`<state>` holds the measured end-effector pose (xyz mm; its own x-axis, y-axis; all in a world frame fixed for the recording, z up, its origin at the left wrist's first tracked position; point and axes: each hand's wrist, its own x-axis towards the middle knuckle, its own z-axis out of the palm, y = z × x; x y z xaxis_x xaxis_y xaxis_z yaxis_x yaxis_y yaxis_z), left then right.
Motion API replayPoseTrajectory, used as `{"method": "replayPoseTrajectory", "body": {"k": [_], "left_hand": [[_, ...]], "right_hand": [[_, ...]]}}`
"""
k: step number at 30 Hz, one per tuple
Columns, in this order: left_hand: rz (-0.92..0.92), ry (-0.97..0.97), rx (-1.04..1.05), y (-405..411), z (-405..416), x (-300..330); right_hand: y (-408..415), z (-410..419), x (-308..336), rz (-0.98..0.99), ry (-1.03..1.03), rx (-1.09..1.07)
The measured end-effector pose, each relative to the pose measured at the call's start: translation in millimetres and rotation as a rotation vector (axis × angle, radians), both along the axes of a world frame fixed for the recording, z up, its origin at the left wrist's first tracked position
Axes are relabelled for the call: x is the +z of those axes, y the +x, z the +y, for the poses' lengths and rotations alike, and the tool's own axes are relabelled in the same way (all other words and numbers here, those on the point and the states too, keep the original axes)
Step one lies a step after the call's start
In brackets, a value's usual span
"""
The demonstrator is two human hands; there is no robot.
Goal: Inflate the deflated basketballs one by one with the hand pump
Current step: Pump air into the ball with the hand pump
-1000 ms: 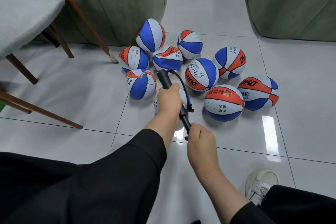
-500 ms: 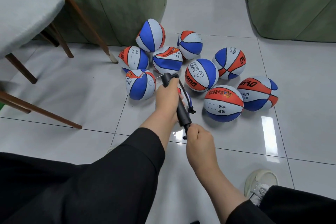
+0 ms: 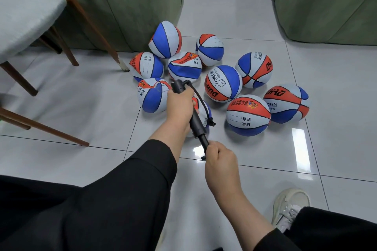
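Mid-stroke: left hand [image 3: 179, 106] grips the pump [image 3: 195, 120] barrel, right hand [image 3: 219, 158] clenches its handle; next, drive down firmly.

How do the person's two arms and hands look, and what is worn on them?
Both hands are bare: no gloves, rings or watch are visible on the left hand or the right hand. The left arm wears a loose, wide black sleeve ending at the forearm. The right forearm is mostly uncovered; a black sleeve edge shows only near the bottom of the picture.
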<state>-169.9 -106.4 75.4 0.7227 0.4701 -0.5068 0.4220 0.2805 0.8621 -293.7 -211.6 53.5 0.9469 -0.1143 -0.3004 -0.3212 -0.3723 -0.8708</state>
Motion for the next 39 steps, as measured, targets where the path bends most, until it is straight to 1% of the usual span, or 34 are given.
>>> {"method": "replayPoseTrajectory", "body": {"k": [3, 6, 9, 13, 16, 21, 26, 30, 32, 36, 39], "left_hand": [[-0.02, -0.054, 0.023, -5.5, -9.9, -3.7], [-0.024, -0.025, 0.017, -8.1, -15.2, -5.3], [-0.035, -0.016, 0.027, -7.5, -13.0, -5.5], [-0.054, -0.088, 0.074, -8.0, -7.1, -2.9], [-0.057, -0.023, 0.057, -5.6, -2.2, -2.3], [0.009, 0.0, 0.088, 0.9, 14.8, -6.3], [-0.001, -0.044, 0.072, -7.8, -3.8, -6.1], [-0.003, 0.004, 0.063, -12.5, -17.6, -7.2], [-0.015, 0.016, 0.056, -9.2, -15.0, -6.6], [-0.042, -0.043, 0.065, -5.6, -7.5, 0.1], [-0.009, -0.018, 0.065, -3.3, 5.0, -0.2]], "right_hand": [[8.7, -0.1, 2.4, -0.024, -0.004, -0.046], [10.7, -0.4, 4.6, -0.022, -0.012, -0.079], [11.6, -0.9, 6.5, -0.023, -0.016, -0.059], [10.8, 1.2, 10.1, -0.019, 0.01, -0.022], [0.3, 1.9, 9.2, -0.008, -0.006, 0.012], [-9.2, 0.4, 4.6, -0.015, -0.027, 0.04], [1.1, -0.6, 2.8, -0.039, -0.05, -0.023], [8.7, -1.6, 2.7, -0.031, -0.056, -0.063], [11.4, -0.5, 5.2, -0.034, -0.05, -0.042], [10.4, 1.6, 9.8, -0.045, -0.023, -0.004], [-2.1, 1.5, 5.9, -0.042, -0.026, 0.031]]}}
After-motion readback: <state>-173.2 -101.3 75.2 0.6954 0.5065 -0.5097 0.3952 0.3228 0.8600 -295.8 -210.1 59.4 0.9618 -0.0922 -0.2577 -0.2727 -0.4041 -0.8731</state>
